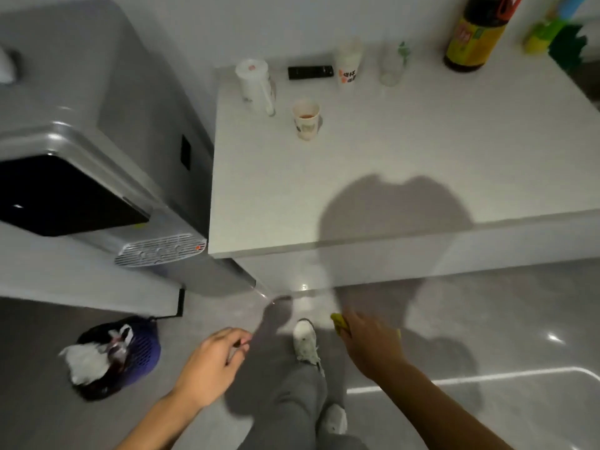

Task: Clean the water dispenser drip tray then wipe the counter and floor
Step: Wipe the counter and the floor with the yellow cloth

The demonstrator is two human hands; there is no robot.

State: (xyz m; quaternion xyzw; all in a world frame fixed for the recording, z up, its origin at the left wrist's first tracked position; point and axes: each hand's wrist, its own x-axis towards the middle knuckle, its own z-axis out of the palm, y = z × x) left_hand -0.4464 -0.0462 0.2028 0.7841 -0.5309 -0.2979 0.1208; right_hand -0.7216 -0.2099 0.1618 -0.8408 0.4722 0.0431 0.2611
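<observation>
The drip tray (160, 252) sits on the water dispenser (97, 157), up and left of both hands. The right hand (370, 344) grips a yellow cloth (339, 323); the left hand (211, 365) hangs loosely curled, seemingly empty. Best to steady the tray left-handed, then wipe its grille.

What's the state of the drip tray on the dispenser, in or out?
In. The drip tray sits seated in the water dispenser, white grille facing up below the black panel; neither hand touches it.
</observation>
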